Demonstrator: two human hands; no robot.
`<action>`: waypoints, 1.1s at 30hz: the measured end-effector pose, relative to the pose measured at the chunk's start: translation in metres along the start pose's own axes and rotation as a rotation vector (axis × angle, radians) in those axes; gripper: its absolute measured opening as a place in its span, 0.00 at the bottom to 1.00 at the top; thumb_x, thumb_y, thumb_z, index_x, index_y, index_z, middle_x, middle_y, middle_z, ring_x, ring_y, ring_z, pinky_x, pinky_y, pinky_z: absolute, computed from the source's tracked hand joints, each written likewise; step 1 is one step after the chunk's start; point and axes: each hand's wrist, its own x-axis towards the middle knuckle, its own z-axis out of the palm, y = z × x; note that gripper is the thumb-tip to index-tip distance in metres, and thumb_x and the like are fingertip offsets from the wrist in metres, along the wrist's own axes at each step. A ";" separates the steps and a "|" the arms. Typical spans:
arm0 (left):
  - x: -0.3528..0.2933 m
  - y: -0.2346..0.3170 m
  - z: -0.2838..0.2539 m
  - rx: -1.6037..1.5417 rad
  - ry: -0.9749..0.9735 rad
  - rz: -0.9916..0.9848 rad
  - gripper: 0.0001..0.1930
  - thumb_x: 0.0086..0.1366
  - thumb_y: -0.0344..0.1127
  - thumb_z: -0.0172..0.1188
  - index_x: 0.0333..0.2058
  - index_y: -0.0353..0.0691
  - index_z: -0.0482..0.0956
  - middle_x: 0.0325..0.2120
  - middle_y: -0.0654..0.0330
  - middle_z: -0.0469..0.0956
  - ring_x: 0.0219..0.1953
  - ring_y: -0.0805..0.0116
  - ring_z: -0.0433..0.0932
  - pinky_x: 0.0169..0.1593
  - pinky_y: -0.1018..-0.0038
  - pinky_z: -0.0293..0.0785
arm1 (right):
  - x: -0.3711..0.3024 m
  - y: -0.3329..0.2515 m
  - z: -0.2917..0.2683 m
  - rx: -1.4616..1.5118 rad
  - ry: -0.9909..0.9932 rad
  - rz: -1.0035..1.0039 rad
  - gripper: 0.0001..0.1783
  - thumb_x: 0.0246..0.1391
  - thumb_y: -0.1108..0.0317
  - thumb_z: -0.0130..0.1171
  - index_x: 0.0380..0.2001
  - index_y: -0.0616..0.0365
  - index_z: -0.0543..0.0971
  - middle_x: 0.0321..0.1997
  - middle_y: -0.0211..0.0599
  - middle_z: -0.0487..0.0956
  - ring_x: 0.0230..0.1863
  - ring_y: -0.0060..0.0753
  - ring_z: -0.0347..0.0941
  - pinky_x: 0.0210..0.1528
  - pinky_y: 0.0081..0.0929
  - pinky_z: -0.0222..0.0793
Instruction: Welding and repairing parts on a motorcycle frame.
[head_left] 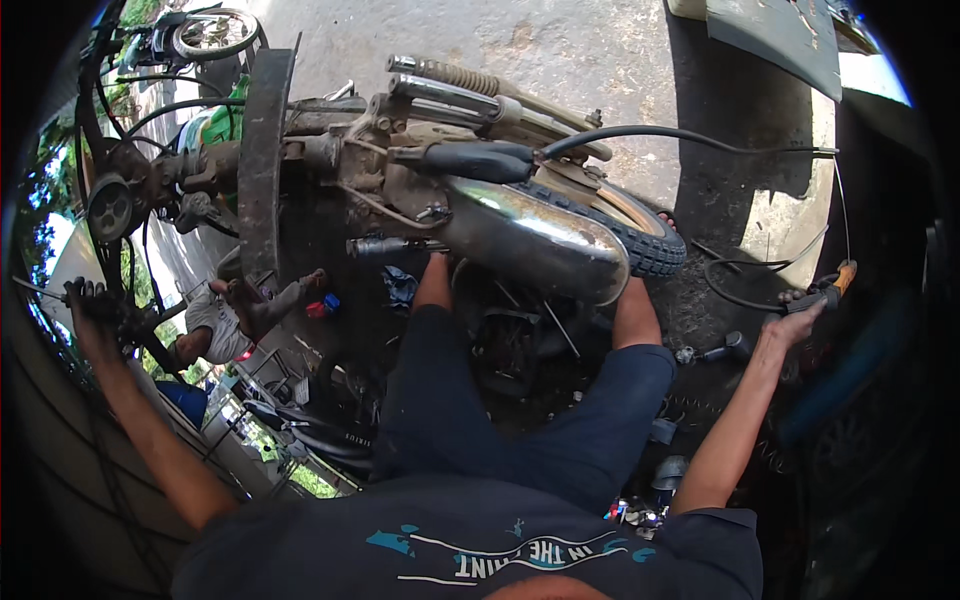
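In front of me a motorcycle front end lies across the view, with a worn metal fender (530, 240), a knobbly tyre (655, 250) and a pair of fork tubes (450, 90). My left hand (95, 308), blackened with grime, is closed at the far left by the handlebar end. A thin metal rod (38, 289) sticks out beside it; what the fingers hold is unclear. Out to the right, my right hand (800, 318) grips an orange-and-black handled tool (842, 285). A black cable (700, 133) arches over from the motorcycle, and its thin bare wire runs down to that tool.
A person (225, 315) sits on the ground at the left. A second motorcycle wheel (215, 35) stands at the upper left. Near my right knee lies a grey power tool (725, 350), with a metal cup-shaped part (670, 472) below it. A grey panel (775, 40) leans at the upper right.
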 end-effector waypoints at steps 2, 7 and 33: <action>0.004 0.005 -0.013 -0.066 -0.089 0.017 0.27 0.75 0.55 0.66 0.57 0.39 0.76 0.46 0.60 0.72 0.45 0.68 0.74 0.50 0.68 0.74 | -0.054 -0.017 -0.027 -0.026 -0.075 -0.032 0.23 0.75 0.48 0.57 0.48 0.61 0.76 0.28 0.35 0.75 0.24 0.30 0.70 0.27 0.29 0.71; -0.028 -0.004 0.021 -0.114 -0.143 0.087 0.21 0.77 0.51 0.64 0.52 0.37 0.77 0.36 0.63 0.73 0.38 0.71 0.74 0.45 0.72 0.73 | -0.169 -0.088 -0.038 -0.050 -0.157 -0.221 0.25 0.71 0.52 0.62 0.52 0.68 0.79 0.43 0.44 0.81 0.36 0.35 0.76 0.46 0.37 0.77; -0.121 0.031 0.079 -0.576 0.084 0.372 0.13 0.77 0.40 0.65 0.40 0.33 0.81 0.22 0.65 0.74 0.24 0.76 0.73 0.27 0.79 0.63 | -0.564 -0.211 -0.027 -0.862 -0.924 -0.342 0.35 0.52 0.59 0.81 0.57 0.67 0.78 0.37 0.38 0.85 0.40 0.27 0.82 0.48 0.33 0.79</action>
